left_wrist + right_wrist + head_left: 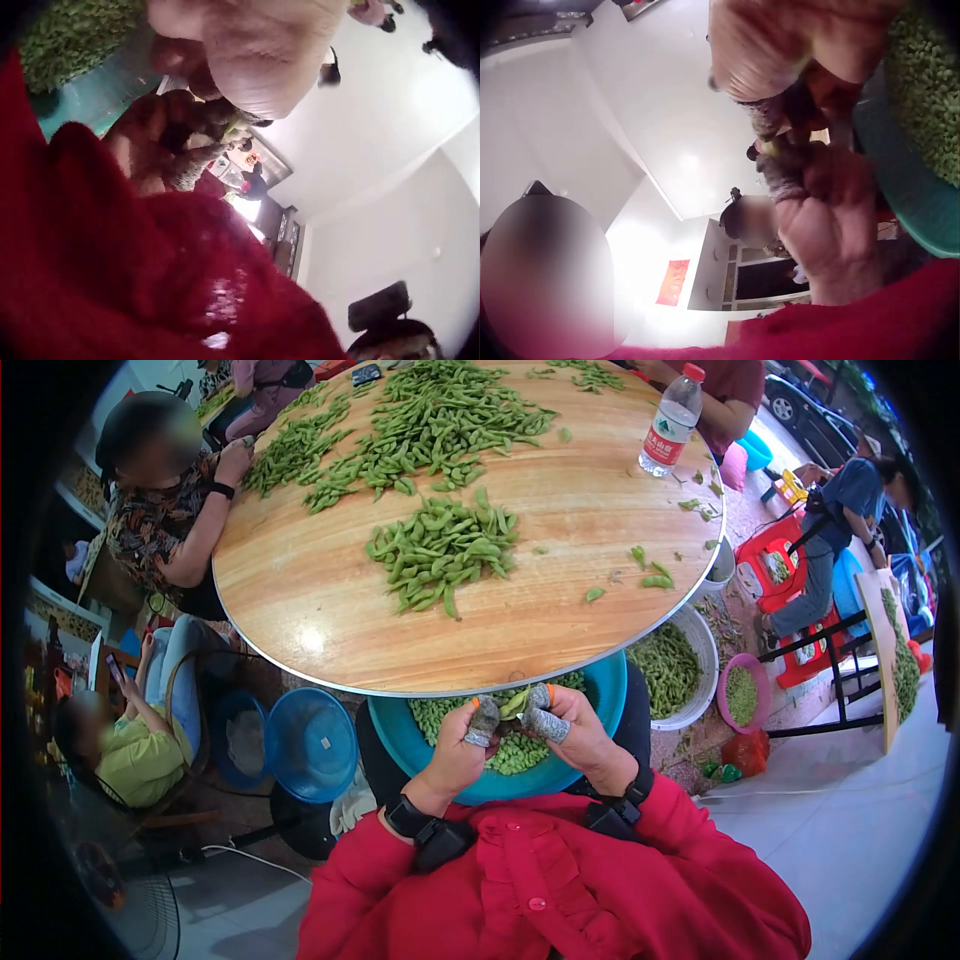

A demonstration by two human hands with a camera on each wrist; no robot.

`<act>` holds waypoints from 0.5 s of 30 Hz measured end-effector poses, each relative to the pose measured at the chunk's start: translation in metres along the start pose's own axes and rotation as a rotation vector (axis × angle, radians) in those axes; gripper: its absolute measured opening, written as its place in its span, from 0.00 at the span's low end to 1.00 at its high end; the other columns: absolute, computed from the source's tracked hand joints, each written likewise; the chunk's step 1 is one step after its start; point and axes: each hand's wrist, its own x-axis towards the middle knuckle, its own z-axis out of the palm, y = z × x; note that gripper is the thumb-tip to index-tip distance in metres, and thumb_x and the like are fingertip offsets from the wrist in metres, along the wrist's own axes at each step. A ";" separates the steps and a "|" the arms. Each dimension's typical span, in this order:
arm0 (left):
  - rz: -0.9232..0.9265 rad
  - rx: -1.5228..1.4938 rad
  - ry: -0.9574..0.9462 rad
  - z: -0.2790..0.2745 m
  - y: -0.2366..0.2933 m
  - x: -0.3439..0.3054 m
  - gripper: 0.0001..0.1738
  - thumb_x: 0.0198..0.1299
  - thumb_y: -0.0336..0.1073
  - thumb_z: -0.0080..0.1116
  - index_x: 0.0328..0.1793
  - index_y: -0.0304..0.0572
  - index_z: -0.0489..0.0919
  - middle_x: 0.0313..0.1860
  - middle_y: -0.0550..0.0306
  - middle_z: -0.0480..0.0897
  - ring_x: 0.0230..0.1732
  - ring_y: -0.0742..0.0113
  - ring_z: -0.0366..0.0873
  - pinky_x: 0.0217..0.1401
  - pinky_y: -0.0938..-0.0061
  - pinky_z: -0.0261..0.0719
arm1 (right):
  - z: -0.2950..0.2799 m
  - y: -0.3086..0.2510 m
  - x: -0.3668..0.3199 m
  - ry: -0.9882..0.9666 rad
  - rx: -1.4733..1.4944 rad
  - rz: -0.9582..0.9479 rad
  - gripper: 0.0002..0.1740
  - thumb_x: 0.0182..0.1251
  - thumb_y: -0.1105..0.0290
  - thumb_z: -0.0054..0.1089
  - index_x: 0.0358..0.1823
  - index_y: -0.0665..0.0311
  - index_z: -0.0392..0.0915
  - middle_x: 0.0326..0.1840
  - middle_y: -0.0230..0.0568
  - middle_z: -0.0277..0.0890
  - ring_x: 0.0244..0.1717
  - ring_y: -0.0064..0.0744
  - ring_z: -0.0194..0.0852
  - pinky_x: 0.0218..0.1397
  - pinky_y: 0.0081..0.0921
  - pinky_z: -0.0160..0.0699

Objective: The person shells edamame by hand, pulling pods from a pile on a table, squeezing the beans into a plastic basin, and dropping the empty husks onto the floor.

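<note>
Both of my hands meet over a teal basin (pixel 392 745) at the table's near edge. A green soybean pod (pixel 513 705) is pinched between them. My left hand (pixel 460 750) grips it from the left and my right hand (pixel 585 735) from the right. Grey wraps cover both thumbs (pixel 546 725), with orange bands near the fingertips. Below lie many shelled green beans (pixel 515 755), also visible beside the hands in the right wrist view as beans (pixel 930 97). In both wrist views the pod is mostly hidden by fingers.
On the round wooden table (pixel 330 630) lie a near heap of pods (pixel 440 550), a bigger pile (pixel 430 420) and a water bottle (pixel 672 422). A white bucket (pixel 708 660) of pods stands right of the basin, blue basins (pixel 312 745) left. Several people sit around.
</note>
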 end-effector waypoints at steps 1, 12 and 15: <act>-0.015 -0.035 -0.016 -0.001 -0.002 0.000 0.12 0.59 0.39 0.49 0.36 0.37 0.73 0.20 0.62 0.71 0.18 0.71 0.66 0.22 0.77 0.65 | -0.002 0.002 0.000 -0.010 0.002 0.010 0.08 0.61 0.67 0.53 0.36 0.64 0.74 0.28 0.21 0.68 0.27 0.10 0.59 0.30 0.11 0.59; 0.273 0.455 -0.187 -0.009 0.014 0.007 0.09 0.55 0.34 0.56 0.38 0.36 0.74 0.22 0.67 0.72 0.22 0.80 0.66 0.24 0.83 0.65 | -0.002 -0.012 0.004 -0.081 -0.227 0.032 0.07 0.61 0.70 0.52 0.37 0.66 0.73 0.34 0.26 0.72 0.36 0.15 0.65 0.43 0.16 0.65; -0.003 0.088 -0.239 -0.016 0.013 0.005 0.05 0.56 0.31 0.53 0.38 0.40 0.74 0.19 0.67 0.69 0.18 0.80 0.62 0.20 0.83 0.61 | 0.000 -0.014 0.006 -0.134 -0.168 0.009 0.07 0.61 0.71 0.52 0.37 0.65 0.73 0.35 0.26 0.72 0.36 0.15 0.65 0.43 0.16 0.65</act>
